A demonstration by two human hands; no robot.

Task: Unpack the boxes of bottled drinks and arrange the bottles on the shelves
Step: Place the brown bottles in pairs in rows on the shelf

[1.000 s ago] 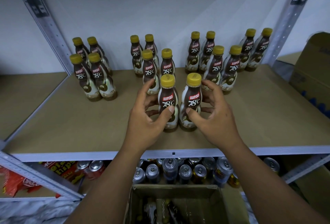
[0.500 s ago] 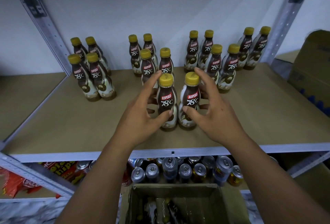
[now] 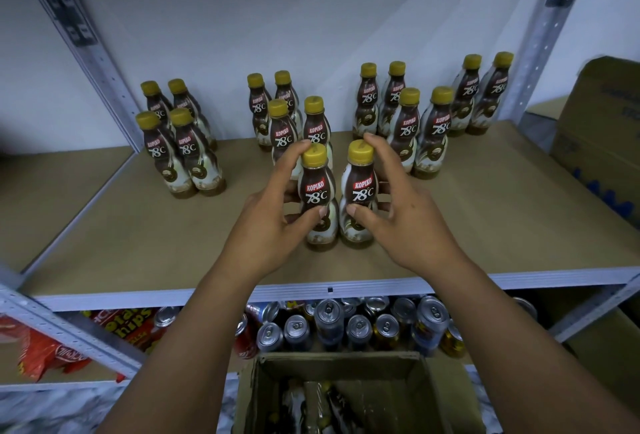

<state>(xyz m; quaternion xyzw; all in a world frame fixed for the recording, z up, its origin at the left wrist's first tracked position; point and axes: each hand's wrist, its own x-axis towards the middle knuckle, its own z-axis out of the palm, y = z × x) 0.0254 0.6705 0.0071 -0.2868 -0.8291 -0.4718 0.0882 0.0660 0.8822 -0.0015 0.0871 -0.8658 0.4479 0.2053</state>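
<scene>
Gripping a bottle apiece, I see my left hand (image 3: 266,225) curled round the left bottle (image 3: 317,198) and my right hand (image 3: 405,222) round the right bottle (image 3: 358,191), thumbs on the front labels, forefingers up by the caps. Both bottles stand upright, side by side and nearly touching, on the shelf board (image 3: 502,225), back from its grey front edge (image 3: 519,279). Bare board lies open to either side of my hands. Behind them the stocked bottles (image 3: 429,132) crowd close, in paired rows toward the wall. A cardboard carton (image 3: 602,128) bounds the right end. Each held bottle is brown with a yellow cap, a red KOPIKO band and white 78°C lettering.
</scene>
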